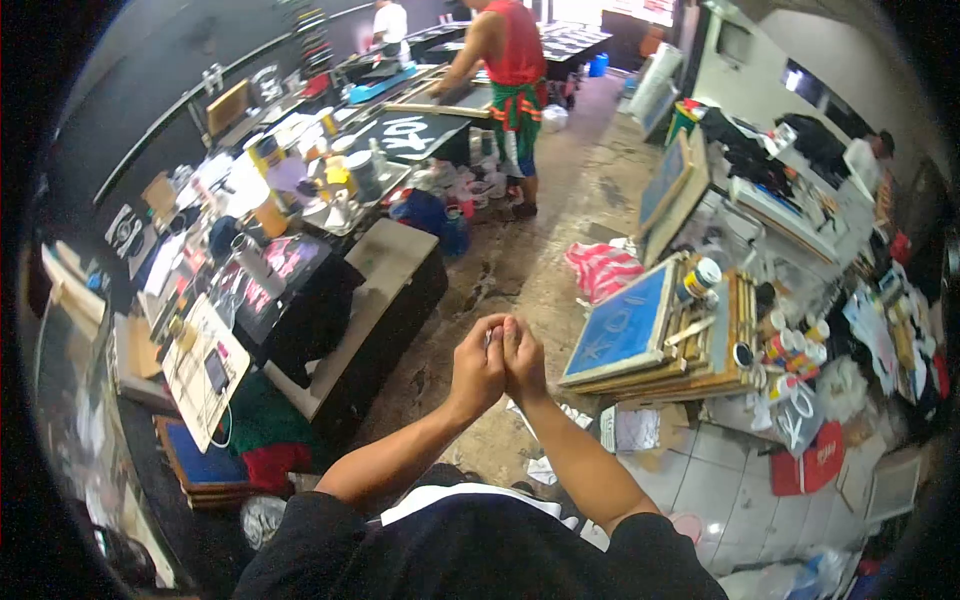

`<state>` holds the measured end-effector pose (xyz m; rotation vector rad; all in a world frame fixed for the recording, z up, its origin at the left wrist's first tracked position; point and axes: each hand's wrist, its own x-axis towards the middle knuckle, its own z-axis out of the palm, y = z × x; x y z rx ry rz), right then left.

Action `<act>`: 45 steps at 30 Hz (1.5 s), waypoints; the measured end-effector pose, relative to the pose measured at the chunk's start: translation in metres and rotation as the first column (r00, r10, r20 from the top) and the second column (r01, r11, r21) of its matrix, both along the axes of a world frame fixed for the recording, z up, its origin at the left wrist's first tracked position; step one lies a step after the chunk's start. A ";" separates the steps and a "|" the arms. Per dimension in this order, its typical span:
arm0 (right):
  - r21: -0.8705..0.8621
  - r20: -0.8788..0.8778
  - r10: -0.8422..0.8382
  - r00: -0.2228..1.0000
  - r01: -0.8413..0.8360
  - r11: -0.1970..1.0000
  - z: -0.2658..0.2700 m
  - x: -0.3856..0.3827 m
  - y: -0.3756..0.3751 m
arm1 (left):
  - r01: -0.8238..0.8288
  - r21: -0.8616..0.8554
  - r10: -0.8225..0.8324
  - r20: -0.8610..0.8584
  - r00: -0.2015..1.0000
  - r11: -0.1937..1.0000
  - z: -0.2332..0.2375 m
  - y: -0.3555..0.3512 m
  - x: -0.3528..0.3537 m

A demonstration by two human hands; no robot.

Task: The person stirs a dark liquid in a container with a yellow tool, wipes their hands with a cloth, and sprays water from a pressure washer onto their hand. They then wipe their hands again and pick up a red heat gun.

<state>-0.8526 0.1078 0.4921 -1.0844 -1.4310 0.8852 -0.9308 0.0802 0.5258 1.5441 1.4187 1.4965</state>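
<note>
My left hand [479, 368] and my right hand [524, 360] are pressed against each other in front of my body, both arms stretched forward over the floor. The fingers of both hands are curled closed. Whatever lies between them, if anything, is hidden. To the right of my hands lies a stack of wooden-framed printing screens, the top one a blue mesh screen [622, 322] with light markings. On the left stands a long bench [375, 275] with a pale top.
A person in a red top [517, 50] works at a long table on the far left side. Jars and bottles crowd the left table. A pink striped cloth [603, 272] lies beyond the screens. A red cooler [808, 462] sits on the tiles at right. Concrete floor [470, 290] runs ahead.
</note>
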 end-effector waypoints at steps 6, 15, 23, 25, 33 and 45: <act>-0.281 -0.297 0.279 0.913 -0.363 0.888 -0.014 -0.013 0.044 | -0.009 0.084 0.019 -0.118 0.993 0.996 -0.049 0.001 -0.037; -0.158 -0.551 0.484 0.680 -0.654 0.740 0.020 -0.072 0.087 | 0.151 0.059 -0.160 0.507 0.847 0.987 -0.014 0.082 -0.093; -0.115 -0.902 0.144 0.407 -0.548 0.829 0.051 -0.127 0.173 | 0.192 0.362 -0.198 -0.022 0.980 0.912 0.001 0.189 -0.140; -0.116 -0.890 0.132 0.437 -0.496 0.861 0.056 -0.138 0.192 | 0.248 0.313 -0.276 0.048 0.960 0.917 0.003 0.216 -0.152; 0.013 -0.163 -0.041 0.986 0.044 0.999 0.044 -0.152 0.262 | 0.408 -0.051 -0.360 0.381 0.852 0.912 0.014 0.294 -0.154; -0.110 -0.749 0.203 0.631 -0.421 0.900 0.077 -0.134 0.416 | 0.172 0.402 -0.112 -0.169 0.979 0.899 0.002 0.389 -0.124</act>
